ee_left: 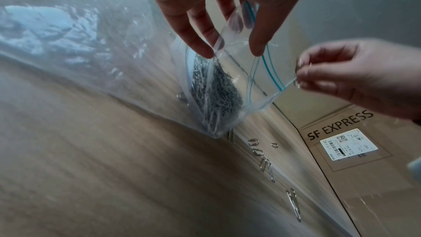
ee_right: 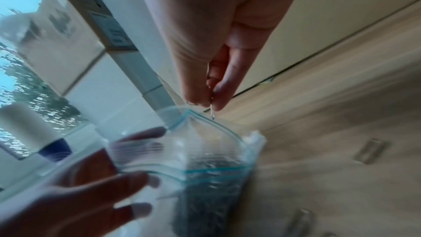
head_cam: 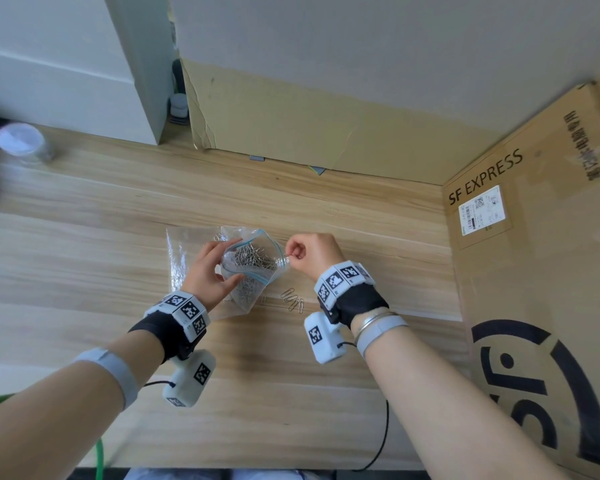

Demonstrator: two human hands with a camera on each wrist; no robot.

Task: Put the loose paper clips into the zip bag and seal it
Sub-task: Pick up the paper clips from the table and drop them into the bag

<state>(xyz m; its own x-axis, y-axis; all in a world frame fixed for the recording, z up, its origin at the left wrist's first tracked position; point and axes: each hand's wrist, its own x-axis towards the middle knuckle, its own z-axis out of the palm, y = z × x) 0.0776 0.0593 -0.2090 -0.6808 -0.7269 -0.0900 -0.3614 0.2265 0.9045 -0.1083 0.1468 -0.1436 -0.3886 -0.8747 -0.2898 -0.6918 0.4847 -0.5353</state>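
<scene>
Head view: zip bag [head_cam: 253,268], clear with a blue seal line, held up off the wooden tabletop [head_cam: 84,258], mouth open. Left hand [head_cam: 210,271] grips the bag's mouth edge, thumb and fingers curled on the plastic. Right hand [head_cam: 310,252] pinches a paper clip [head_cam: 287,255] at the bag's right rim; clip tiny, barely legible. A mass of clips sits inside the bag. Loose paper clips [head_cam: 294,300] lie on the tabletop just beside the bag's lower corner. A second clear bag [head_cam: 182,258] lies flat, partly hidden behind the left hand. SF Express carton [head_cam: 534,271] at right, cut off by the frame.

Left wrist view: fingertips [ee_left: 200,49] hold the bag mouth apart; loose clips blurred.

Right wrist view: thumb and forefinger closed on the clip over the open mouth; background blurred.
</scene>
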